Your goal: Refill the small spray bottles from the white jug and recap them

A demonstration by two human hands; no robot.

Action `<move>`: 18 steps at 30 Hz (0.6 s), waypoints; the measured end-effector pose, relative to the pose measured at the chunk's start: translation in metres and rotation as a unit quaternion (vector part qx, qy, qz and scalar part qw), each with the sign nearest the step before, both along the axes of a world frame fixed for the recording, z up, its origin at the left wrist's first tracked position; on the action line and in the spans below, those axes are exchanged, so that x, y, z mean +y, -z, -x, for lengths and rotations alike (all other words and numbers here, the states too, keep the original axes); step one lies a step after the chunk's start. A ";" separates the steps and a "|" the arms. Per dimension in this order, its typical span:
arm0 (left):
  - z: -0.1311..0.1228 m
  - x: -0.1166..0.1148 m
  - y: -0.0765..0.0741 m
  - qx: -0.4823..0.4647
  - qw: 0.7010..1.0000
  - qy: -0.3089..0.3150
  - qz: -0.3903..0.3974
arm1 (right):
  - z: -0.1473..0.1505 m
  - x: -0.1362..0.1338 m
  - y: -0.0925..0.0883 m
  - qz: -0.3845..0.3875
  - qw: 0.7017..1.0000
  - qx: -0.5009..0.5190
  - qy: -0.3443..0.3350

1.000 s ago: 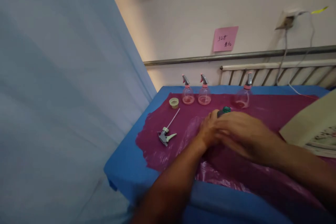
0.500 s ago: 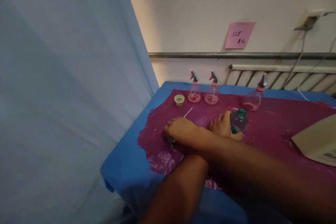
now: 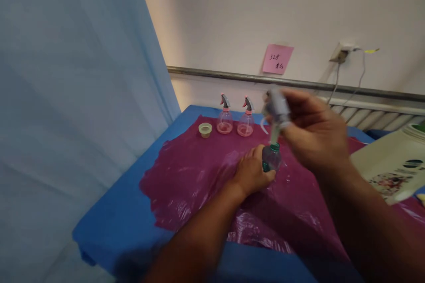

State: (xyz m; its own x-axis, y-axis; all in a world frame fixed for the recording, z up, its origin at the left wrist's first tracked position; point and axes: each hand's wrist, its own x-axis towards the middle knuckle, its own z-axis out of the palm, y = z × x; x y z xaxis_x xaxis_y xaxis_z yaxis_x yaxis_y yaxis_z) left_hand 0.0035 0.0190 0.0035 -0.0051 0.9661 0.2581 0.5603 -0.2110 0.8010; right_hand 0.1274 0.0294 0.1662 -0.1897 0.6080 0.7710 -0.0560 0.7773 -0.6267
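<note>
- The bottle (image 3: 271, 159) is clasped by the left hand (image 3: 252, 170), its fingers and thumb wrapped round the side; it is held roughly upright on the plastic sheet (image 3: 192, 163).
- The spray head (image 3: 278, 106), blurred, is gripped by the right hand (image 3: 314, 130) directly above the bottle's green mouth; whether the pale tube (image 3: 275, 135) is inserted or only lined up cannot be told.
- For good insertion, the bottle is best steadied low on its body, so that the mouth is left unobstructed and the base is not tipped.
- The tube is best guided straight down along the centre; if it is slanted, it may be caught on the rim and bent.
- The collar should be seated level before any turn is made, lest the thread be crossed.
- Behind, two spray bottles (image 3: 245, 129) and a small tub (image 3: 205, 131) are set out on the sheet; at right, a large jug (image 3: 368, 163) is placed.
</note>
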 end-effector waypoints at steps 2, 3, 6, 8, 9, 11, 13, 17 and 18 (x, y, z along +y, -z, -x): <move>-0.001 0.001 -0.003 0.024 1.000 0.003 -0.003 | -0.024 0.005 -0.006 0.028 0.996 0.063 0.057; -0.001 0.002 -0.004 0.034 0.999 0.002 -0.002 | -0.033 0.007 -0.007 0.045 0.993 0.076 0.080; 0.001 0.002 -0.007 0.050 0.999 0.006 -0.004 | -0.045 0.015 0.000 0.093 0.987 0.077 0.107; 0.003 0.001 -0.007 0.050 0.999 0.017 -0.014 | -0.046 0.021 0.009 0.105 0.986 0.076 0.105; 0.004 0.000 -0.008 0.047 0.998 0.023 -0.022 | -0.045 0.024 0.013 0.104 0.986 0.082 0.103; 0.006 -0.001 -0.008 0.041 0.998 0.035 -0.035 | -0.044 0.029 0.023 0.107 0.985 0.095 0.096; 0.006 -0.001 -0.009 0.038 0.998 0.040 -0.041 | -0.042 0.034 0.033 0.121 0.984 0.103 0.078; 0.003 -0.001 -0.011 0.036 0.999 0.025 -0.030 | -0.041 0.043 0.059 0.194 0.976 0.097 0.036; 0.002 -0.001 -0.011 0.034 0.999 0.023 -0.027 | -0.042 0.045 0.067 0.218 0.971 0.095 0.028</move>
State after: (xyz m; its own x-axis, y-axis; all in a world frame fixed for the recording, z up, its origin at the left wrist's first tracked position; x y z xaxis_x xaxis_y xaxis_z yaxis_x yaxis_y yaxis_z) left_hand 0.0013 0.0181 0.0142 0.0586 0.9495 0.3082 0.6018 -0.2799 0.7480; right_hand 0.1690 0.0741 0.0993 -0.0264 0.8895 0.4562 -0.1687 0.4458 -0.8791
